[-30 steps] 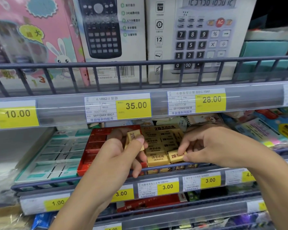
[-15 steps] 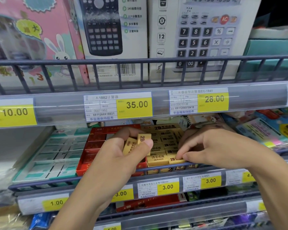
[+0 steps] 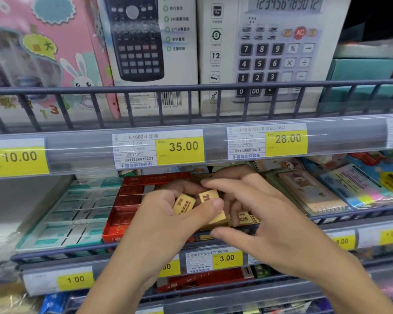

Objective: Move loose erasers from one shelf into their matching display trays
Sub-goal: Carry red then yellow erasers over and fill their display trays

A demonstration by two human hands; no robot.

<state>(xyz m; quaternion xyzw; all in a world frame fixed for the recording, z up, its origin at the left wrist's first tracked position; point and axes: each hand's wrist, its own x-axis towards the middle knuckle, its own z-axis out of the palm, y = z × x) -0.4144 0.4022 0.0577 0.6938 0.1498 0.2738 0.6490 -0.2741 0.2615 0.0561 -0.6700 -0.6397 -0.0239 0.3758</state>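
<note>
Head view: left hand (image 3: 168,214) pinches two yellow erasers (image 3: 197,203); right hand (image 3: 259,218) reaches in, fingers spread

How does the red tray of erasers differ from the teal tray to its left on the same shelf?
Colour: the red tray holds red-wrapped erasers, while the teal tray holds pale ones with teal ends.
Cover: the left hand hides part of the red tray's right side; the teal tray shows whole.
Fill: one pale gap breaks the red tray's back rows; the teal tray looks full.
Both sit tilted behind the same wire rail.
</note>
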